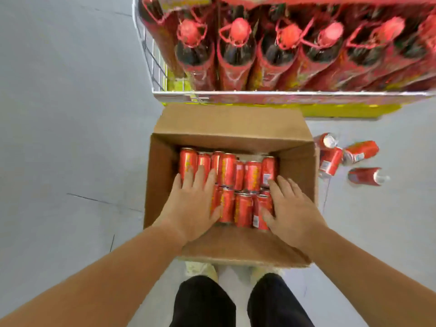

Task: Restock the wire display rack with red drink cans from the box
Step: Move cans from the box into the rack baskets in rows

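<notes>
Grey smooth floor (70,114), seamed, runs under every item; positions are given from the cardboard box.

1. Left hand (191,208): inside the box on its left side. Fingers straight and spread, laid flat across the tops of the left-hand cans, thumb alongside a can in the near row. Nothing gripped.
2. Cardboard box (231,121): on the floor, flaps folded out, open top facing up.
3. Red drink cans (236,175): inside the box, lying on their sides in two packed rows, far and near. The box looks nearly full.
4. Wire display rack (283,93): just beyond the box's far flap, white wire front rail. It holds dark bottles (238,43) in red sleeves with red caps. No cans show on the visible tier.
5. Right hand (292,213): inside the box on its right side. Fingers extended over the right-hand cans, thumb against a near-row can. Resting, not closed round anything.
6. Loose cans (358,152): four or so, red, lying on the floor to the right of the box, apart from it.

Step in hand, as judged: gathering cans from the box, both hands bracketing the cluster from either side. Next move calls for the fingers to close round a can or squeeze several between the palms, lift clear of the box walls, and carry beyond the far flap to a free rack tier.
</notes>
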Available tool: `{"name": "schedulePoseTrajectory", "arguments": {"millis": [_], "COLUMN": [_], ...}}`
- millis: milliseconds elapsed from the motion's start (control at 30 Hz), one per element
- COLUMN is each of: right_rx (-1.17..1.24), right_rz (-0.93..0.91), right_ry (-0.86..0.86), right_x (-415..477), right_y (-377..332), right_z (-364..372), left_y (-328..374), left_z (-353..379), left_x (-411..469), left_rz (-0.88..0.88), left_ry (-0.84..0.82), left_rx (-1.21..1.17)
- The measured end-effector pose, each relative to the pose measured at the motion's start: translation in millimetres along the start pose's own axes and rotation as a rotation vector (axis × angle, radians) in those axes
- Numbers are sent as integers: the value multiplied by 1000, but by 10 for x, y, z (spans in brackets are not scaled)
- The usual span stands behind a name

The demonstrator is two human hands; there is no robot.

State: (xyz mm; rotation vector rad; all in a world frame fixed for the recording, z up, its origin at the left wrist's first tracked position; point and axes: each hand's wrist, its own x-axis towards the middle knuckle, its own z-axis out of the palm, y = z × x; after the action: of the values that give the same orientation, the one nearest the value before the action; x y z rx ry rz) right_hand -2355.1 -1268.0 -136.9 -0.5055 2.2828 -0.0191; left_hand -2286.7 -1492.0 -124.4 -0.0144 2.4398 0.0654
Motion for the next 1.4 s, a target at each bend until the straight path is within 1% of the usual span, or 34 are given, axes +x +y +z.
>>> {"name": "schedulePoseTrajectory", "arguments": {"millis": [100,267,433,500,567,667,733,900,1000,1167,1400], "right_rx": [70,267,527,626,698,802,884,986,1000,1038,1002], "right_rz": [48,150,389,489,569,652,686,713,705,688,625], "right_ry": [-43,-136,-172,-168,-201,-230,-218,-169,-188,-141,-56], "right_x": [256,581,774,844,909,977,991,1023,981,918,941], "right_y": [106,194,241,293,328,359,383,412,389,435,404], "right_z": [420,943,1270,1384,1459,1562,1638,1727,1764,1811,1723], "left_y": [43,138,265,290,292,313,348,376,350,327,301], "left_z": [449,1037,1470,1572,1659,1752,1774,1838,1863,1872,1847], "left_x": [295,625,848,945,1032,1142,1187,1198,1160,1097,1018], "left_rz": [-23,-129,-253,-314,-363,-424,-457,-535,-584,-583,-590], "left_ry": [-60,-202,-351,-369,-357,-328,-334,-326,-334,-350,-279], "left_rx": [-64,-416,-628,-754,-840,-895,-916,-1015,-1055,-1012,-1097]}}
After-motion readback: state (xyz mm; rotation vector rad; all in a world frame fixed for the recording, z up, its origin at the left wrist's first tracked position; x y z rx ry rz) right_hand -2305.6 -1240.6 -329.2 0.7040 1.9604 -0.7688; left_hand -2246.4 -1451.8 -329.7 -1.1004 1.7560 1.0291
